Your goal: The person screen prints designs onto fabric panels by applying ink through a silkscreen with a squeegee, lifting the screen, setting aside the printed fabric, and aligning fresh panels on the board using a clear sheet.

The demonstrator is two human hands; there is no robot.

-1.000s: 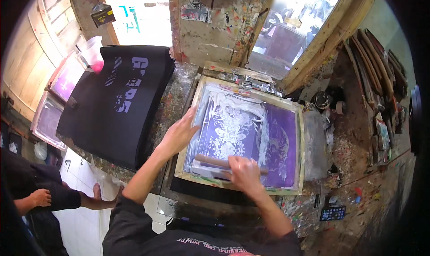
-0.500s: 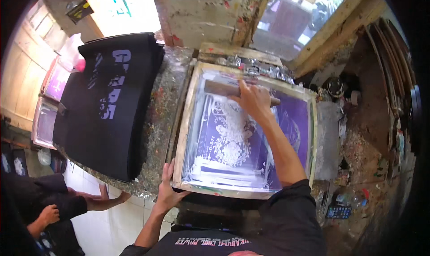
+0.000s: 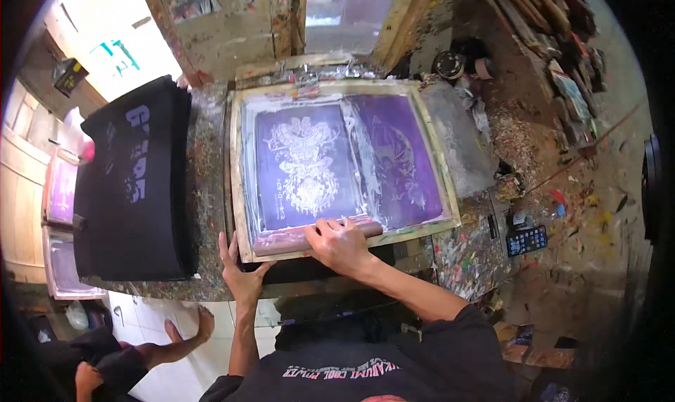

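Note:
A wooden-framed silkscreen (image 3: 450, 191) lies flat on the bench, with purple mesh and two ornate designs smeared with white ink. My right hand (image 3: 339, 246) grips a wooden squeegee (image 3: 285, 240), which lies along the near inner edge of the screen. Its fingers wrap over the squeegee's bar. At the near left corner of the frame, my left hand (image 3: 242, 275) has its fingers stretched up beside the frame and its thumb spread toward the front edge. Black fabric (image 3: 330, 267) shows partly beneath the screen; the rest is hidden.
To the left, a thick stack of black printed fabric (image 3: 133, 226) covers part of the paint-spattered bench (image 3: 209, 163). A phone (image 3: 526, 240) lies at the right. Metal hinge clamps (image 3: 309, 78) sit behind the screen. Another person's legs (image 3: 158, 353) and hand (image 3: 88, 379) show at lower left.
My right hand has drawn the squeegee from the far edge of the screen to the near edge. My left hand stays by the near left corner. The view has shifted rightward.

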